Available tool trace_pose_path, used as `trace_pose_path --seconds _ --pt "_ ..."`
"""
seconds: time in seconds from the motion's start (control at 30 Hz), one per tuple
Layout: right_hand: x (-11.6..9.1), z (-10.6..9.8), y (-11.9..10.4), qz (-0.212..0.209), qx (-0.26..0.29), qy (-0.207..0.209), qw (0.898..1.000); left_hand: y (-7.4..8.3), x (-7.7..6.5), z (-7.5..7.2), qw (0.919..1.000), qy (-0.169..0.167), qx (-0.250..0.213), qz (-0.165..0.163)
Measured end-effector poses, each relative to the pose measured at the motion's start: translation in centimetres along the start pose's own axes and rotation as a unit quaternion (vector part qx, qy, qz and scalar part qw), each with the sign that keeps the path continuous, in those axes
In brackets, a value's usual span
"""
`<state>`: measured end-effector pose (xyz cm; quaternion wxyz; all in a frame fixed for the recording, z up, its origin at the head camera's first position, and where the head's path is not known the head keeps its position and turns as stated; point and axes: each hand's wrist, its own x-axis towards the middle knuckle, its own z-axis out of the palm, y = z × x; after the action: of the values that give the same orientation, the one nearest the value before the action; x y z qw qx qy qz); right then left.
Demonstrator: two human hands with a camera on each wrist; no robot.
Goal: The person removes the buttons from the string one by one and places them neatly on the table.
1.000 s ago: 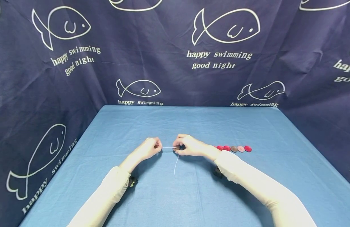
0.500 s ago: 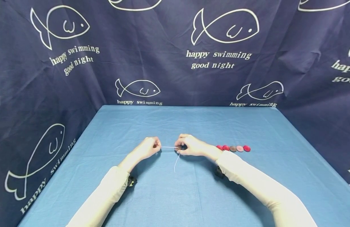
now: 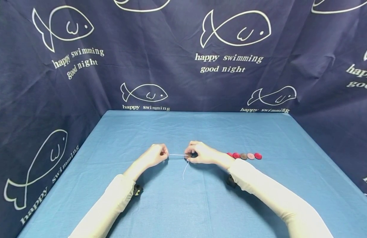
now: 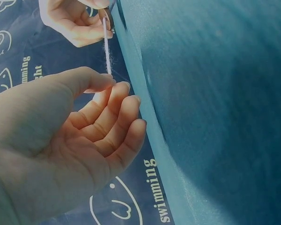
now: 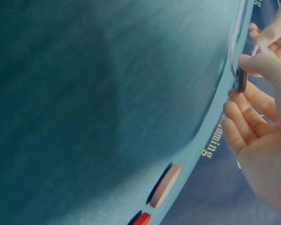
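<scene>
Between thumb and fingers my right hand holds a brown button by its edge, above the blue cloth. A thin white thread runs through the button. Thumb and forefinger of my left hand pinch this thread to the left of the button, and the stretch between the hands is taut. The loose tail of the thread hangs from the button toward the front. In the left wrist view the button stands on edge in the right fingers, and the remaining left fingers are loosely curled.
To the right, partly behind the right forearm, a row of several buttons lies on the blue cloth: red, pink, brown and more red. A dark blue curtain with fish prints hangs behind the table.
My right hand and the button have moved slightly right, away from the left hand. The taut stretch of thread is longer and the hanging tail is a little shorter.
</scene>
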<state>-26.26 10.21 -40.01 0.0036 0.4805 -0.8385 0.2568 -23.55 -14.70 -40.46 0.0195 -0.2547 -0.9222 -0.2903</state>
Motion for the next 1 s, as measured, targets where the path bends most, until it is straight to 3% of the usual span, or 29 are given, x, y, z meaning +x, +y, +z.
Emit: trace_pose_path --seconds 1.0 --pt "-1.5 -0.6 1.1 -0.006 -0.002 0.001 1.0 0.2 0.1 -0.2 0.9995 0.005 0.02 -0.023"
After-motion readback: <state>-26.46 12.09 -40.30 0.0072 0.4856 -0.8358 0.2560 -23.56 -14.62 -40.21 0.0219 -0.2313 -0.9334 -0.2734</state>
